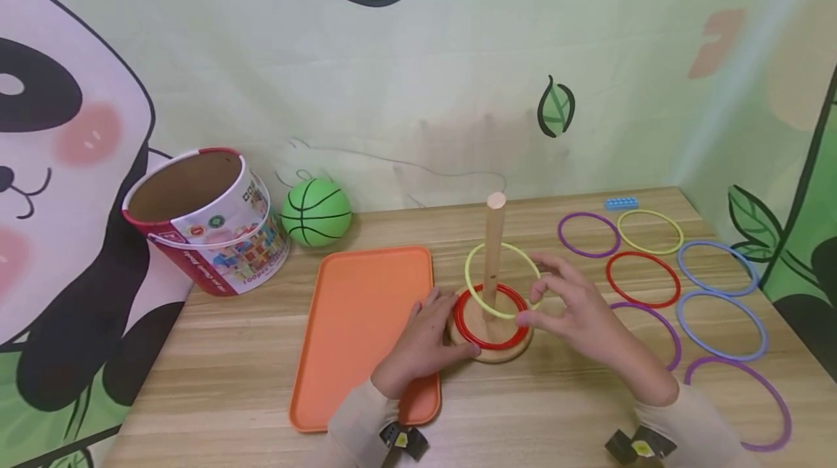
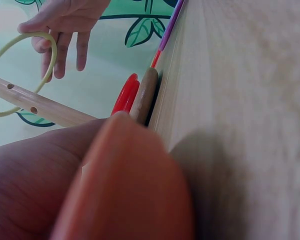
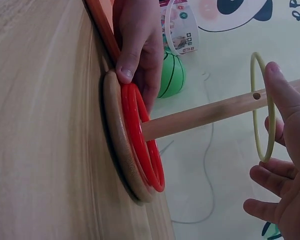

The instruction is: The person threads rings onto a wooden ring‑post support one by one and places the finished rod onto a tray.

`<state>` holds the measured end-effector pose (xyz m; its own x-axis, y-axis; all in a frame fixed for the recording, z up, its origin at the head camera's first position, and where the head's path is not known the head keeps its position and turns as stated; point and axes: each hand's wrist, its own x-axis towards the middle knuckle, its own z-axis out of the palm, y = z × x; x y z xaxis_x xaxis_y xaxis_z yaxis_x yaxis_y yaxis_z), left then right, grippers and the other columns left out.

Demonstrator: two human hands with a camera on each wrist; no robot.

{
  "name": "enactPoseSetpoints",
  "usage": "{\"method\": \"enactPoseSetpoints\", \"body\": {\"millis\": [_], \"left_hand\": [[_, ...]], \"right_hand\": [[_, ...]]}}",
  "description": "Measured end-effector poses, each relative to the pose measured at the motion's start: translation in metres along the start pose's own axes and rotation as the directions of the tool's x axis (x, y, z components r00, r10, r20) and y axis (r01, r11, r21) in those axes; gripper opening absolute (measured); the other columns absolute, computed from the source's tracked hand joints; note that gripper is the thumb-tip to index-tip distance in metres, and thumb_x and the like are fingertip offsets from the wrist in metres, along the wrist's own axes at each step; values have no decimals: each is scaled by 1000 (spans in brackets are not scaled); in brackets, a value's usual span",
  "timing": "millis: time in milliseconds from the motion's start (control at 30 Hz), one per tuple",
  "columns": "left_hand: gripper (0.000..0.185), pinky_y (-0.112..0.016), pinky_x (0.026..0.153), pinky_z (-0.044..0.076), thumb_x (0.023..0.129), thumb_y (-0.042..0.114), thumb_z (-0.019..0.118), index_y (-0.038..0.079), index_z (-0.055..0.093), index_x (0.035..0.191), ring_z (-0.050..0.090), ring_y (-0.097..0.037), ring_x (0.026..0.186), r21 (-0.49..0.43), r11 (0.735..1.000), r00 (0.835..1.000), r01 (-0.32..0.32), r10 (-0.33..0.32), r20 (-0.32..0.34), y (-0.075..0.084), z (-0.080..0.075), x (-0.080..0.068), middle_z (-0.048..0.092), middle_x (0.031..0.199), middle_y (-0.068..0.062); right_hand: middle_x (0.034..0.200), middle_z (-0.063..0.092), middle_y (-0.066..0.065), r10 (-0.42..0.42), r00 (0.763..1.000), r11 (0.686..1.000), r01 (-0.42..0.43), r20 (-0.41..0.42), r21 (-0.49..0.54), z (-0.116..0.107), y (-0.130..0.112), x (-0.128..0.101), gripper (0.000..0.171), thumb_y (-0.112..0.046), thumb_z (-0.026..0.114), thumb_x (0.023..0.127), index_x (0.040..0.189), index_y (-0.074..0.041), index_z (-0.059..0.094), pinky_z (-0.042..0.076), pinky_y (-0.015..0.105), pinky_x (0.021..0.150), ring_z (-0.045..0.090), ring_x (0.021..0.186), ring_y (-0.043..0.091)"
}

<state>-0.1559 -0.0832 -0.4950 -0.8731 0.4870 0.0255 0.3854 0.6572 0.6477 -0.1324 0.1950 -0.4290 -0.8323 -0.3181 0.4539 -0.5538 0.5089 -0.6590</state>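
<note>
A wooden peg stands on its round base, with red rings lying flat around its foot. My left hand holds the base by its left rim, thumb in front and fingers behind. My right hand pinches a yellow ring that hangs tilted around the peg, about halfway down. In the right wrist view the thumb lies on the yellow ring, and the left hand presses on the base. The left wrist view shows the right hand with the ring.
An orange tray lies left of the base, under my left wrist. Behind it a tipped cardboard tub and a green ball sit by the wall. Several loose rings and a small blue block lie to the right.
</note>
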Motion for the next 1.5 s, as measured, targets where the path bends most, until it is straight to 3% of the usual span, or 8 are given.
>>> {"method": "enactPoseSetpoints", "body": {"millis": [333, 767, 1067, 1500], "left_hand": [[94, -64, 126, 10, 89, 47, 83, 6, 40, 162, 16, -40, 161, -1, 1000, 1000, -9, 9, 1, 1, -2, -1, 44, 165, -10], [93, -64, 126, 9, 89, 48, 82, 10, 40, 163, 16, -40, 161, -3, 1000, 1000, -9, 9, -3, 0, -1, -1, 43, 165, -8], [93, -64, 126, 10, 89, 48, 83, 12, 40, 163, 16, -40, 160, -10, 1000, 1000, -9, 9, -8, 1, -2, -1, 45, 165, -7], [92, -67, 124, 13, 87, 46, 84, 12, 42, 162, 20, -40, 159, -3, 999, 999, -39, 39, -29, 0, 0, 0, 48, 162, -8]], "right_hand": [[151, 51, 22, 65, 997, 998, -65, 44, -12, 3, 7, -3, 35, -20, 94, 79, 84, -21, 60, 42, 74, 105, 50, 137, 51], [146, 57, 23, 79, 993, 997, -78, 92, -17, 17, 20, -6, 31, -24, 93, 81, 83, -17, 63, 43, 71, 106, 55, 132, 52], [143, 60, 20, 74, 988, 997, -71, 134, -28, 25, 28, -8, 32, -25, 94, 80, 81, -25, 62, 44, 69, 108, 56, 131, 50], [143, 60, 16, 109, 977, 993, -100, 183, -57, 32, 34, -12, 32, -33, 93, 81, 81, -27, 62, 43, 65, 110, 56, 133, 45]]}}
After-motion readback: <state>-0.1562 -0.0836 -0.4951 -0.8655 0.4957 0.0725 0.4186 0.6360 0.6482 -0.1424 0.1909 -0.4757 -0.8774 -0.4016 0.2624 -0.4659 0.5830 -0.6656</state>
